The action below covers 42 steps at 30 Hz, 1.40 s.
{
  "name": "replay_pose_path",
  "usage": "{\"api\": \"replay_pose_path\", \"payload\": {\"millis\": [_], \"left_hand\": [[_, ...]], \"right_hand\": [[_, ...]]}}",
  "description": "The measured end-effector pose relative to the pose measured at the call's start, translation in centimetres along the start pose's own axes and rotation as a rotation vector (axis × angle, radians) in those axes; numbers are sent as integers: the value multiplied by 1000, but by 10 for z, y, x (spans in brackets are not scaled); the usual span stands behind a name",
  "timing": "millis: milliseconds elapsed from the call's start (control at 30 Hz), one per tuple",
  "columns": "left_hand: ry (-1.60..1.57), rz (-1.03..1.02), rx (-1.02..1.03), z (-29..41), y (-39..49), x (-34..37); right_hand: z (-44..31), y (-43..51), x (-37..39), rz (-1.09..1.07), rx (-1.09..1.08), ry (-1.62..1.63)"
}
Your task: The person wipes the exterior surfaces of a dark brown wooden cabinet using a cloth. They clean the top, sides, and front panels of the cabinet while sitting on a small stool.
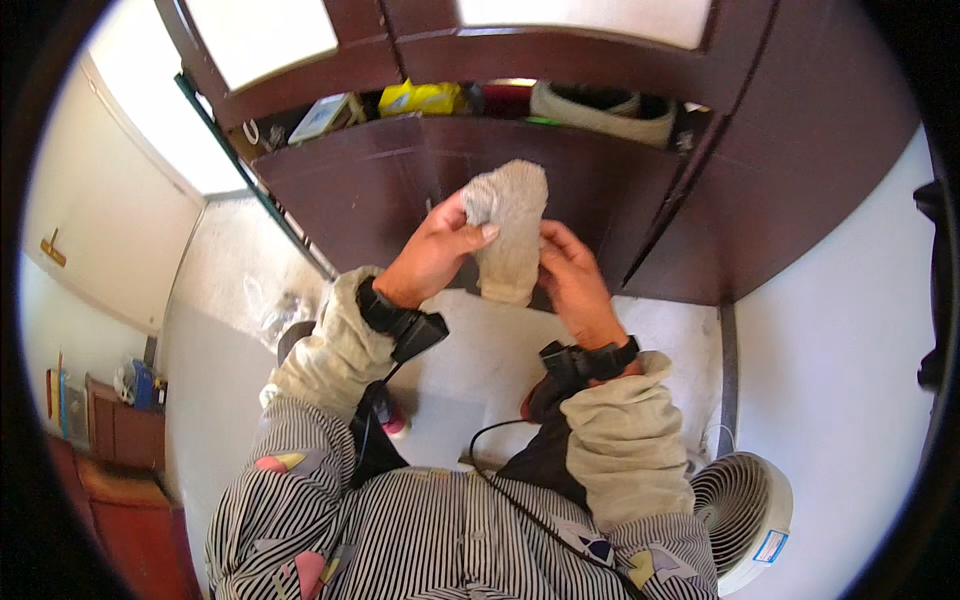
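A worn beige-grey knit piece, like a sock (516, 232), is held up in front of the dark wooden cabinet. My left hand (429, 259) grips its left side, thumb across the front and fingers mostly hidden in or behind the cloth. At the right edge, the curled fingers of my right hand (581, 281) touch or nearly touch the fabric; whether they pinch it cannot be made out. Black straps with small devices (409, 322) sit on both wrists, below which beige sleeves are bunched.
The brown cabinet (360, 202) has an open shelf holding a yellow packet (420, 97), a boxlike item (319, 118) and a greyish bin (600, 120). A round fan (739, 517) stands at lower right. Clear plastic (289, 311) lies on the floor at left. A black cable (487, 442) crosses my lap.
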<state>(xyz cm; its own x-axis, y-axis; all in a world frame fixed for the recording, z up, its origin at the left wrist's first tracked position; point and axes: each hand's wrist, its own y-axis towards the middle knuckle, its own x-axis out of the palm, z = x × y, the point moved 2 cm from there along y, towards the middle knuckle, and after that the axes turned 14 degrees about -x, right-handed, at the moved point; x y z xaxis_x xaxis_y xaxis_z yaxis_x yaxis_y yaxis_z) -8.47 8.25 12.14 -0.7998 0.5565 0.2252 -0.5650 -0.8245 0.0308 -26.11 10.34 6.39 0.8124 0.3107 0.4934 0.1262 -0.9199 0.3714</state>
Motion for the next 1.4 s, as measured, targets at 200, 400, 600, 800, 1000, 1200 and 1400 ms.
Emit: {"api": "replay_pose_path", "payload": {"millis": [200, 400, 600, 800, 1000, 1200, 1400], "left_hand": [[-153, 12, -153, -3, 14, 2], [-396, -70, -239, -38, 29, -22], [-547, -176, -258, -49, 49, -38], [-476, -276, -325, -54, 43, -43], [-301, -173, -110, -35, 37, -63], [-355, -36, -133, -19, 26, -84], [-387, 27, -136, -18, 23, -93]], "right_hand": [[0, 6, 5, 62, -33, 182], [21, 15, -4, 155, 122, 190], [22, 19, 11, 175, 82, 388], [12, 10, 35, 159, 35, 349], [-69, 25, 19, 227, -364, -481], [-192, 72, -12, 439, -758, -1260], [-215, 117, -37, 338, -1062, -1781]]}}
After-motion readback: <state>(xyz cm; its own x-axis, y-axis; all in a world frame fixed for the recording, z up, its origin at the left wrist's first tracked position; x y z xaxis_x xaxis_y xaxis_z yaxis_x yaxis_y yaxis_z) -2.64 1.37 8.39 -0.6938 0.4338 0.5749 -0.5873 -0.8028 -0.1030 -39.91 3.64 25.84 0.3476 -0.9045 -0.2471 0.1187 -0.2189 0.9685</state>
